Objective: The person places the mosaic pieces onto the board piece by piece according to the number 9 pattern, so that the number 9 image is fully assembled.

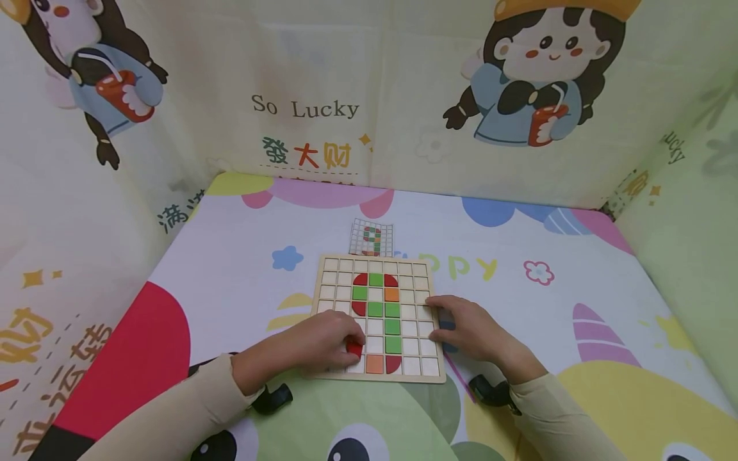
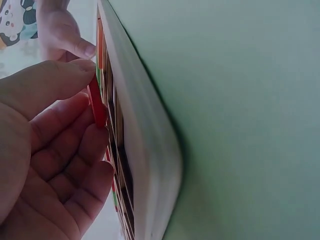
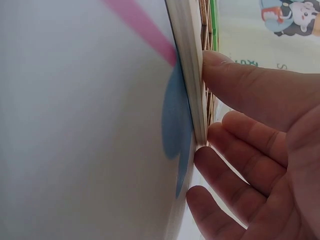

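Note:
A wooden grid board (image 1: 412, 366) lies flat on the table. Set in its squares are several green tiles (image 1: 393, 327), red rounded corner tiles (image 1: 393, 365) and orange tiles (image 1: 375, 364), forming a figure like a 9. My left hand (image 1: 325, 339) pinches a red tile (image 2: 96, 102) between thumb and fingers, over the lower left part of the grid. In the left wrist view this tile is tilted close to the board's surface. At the board's right edge, my right hand (image 1: 475, 328) rests its thumb and fingertips, fingers mostly straight.
Behind the board lies a small printed grid card (image 1: 387, 240) with a similar coloured figure. A patterned cloth (image 1: 230, 256) with cartoon prints covers the table. Printed fabric walls (image 1: 403, 96) stand at the back and both sides.

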### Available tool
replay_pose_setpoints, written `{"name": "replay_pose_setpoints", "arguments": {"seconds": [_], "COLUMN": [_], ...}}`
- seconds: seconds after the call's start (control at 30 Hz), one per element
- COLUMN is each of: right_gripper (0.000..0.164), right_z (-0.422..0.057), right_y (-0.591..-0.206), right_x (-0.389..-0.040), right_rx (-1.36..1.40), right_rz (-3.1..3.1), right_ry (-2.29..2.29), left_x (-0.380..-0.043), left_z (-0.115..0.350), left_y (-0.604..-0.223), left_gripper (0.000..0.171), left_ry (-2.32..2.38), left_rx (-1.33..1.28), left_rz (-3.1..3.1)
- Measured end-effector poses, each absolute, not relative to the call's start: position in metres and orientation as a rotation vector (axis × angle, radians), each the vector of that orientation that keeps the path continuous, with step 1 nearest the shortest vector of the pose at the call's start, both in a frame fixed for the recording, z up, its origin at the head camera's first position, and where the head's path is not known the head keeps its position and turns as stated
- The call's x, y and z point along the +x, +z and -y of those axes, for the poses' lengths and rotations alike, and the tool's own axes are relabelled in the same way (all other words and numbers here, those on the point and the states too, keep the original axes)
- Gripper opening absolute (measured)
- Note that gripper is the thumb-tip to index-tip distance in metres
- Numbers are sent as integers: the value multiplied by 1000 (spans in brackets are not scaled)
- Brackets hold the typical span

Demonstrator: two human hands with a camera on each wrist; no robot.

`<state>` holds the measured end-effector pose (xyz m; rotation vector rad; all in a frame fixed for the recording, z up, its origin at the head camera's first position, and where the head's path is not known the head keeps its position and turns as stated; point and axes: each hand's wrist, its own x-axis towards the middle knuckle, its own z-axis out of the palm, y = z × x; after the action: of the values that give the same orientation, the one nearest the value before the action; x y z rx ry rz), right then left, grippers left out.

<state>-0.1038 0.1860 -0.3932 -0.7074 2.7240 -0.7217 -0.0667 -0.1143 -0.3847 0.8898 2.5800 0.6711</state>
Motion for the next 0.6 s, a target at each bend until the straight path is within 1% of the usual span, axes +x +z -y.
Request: {"name": "replay_pose_setpoints", "arguments": {"seconds": [0.6], "right_gripper": [55], "right_z": [-186], "right_y": [-395], "right_x": [-103], "right_rx": [-739], "right_rz": [-2742], "right_ry": [-710], "left_x": [-66], "left_z": [114], "left_y": [-387], "left_gripper": [13], "left_ry": [651], "left_rx": [984], "left_rz": [-2558]}}
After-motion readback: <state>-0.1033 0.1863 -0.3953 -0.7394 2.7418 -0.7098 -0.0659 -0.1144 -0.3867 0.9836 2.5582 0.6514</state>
